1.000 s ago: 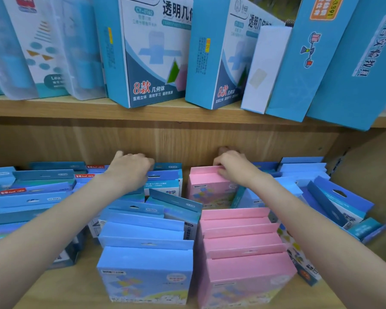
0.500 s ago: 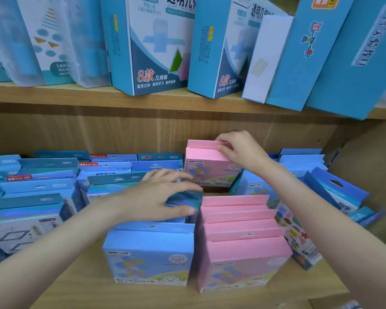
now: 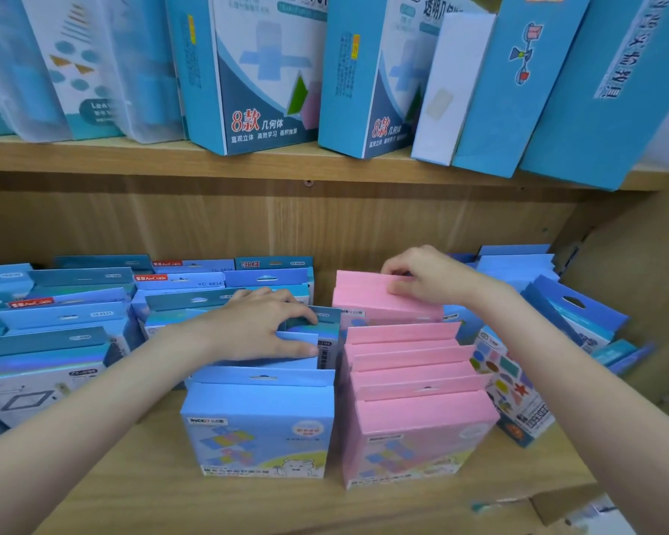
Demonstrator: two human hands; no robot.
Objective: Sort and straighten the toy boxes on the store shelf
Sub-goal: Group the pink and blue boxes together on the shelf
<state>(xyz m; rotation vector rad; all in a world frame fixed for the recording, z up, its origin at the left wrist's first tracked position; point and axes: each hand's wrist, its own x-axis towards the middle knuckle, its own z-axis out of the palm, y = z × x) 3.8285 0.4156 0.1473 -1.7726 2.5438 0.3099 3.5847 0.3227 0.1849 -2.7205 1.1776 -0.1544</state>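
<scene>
Pinching the rear pink box [image 3: 379,299] with our right hand [image 3: 429,278], we grip the blue boxes [image 3: 302,341] in our left hand [image 3: 255,328] on the shelf [image 3: 151,476]

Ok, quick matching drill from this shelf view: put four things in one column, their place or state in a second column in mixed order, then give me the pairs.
Things:
1. rear pink box
2. front blue box
3. white box
4. shape-print box

Places or states:
A. foremost in the blue row, no hand on it
B. upper shelf, leaning between blue boxes
C. pinched at its top edge by the right hand
D. lower shelf, just right of the pink row

Pairs: 1-C, 2-A, 3-B, 4-D

The left hand holds a blue box further back.
</scene>
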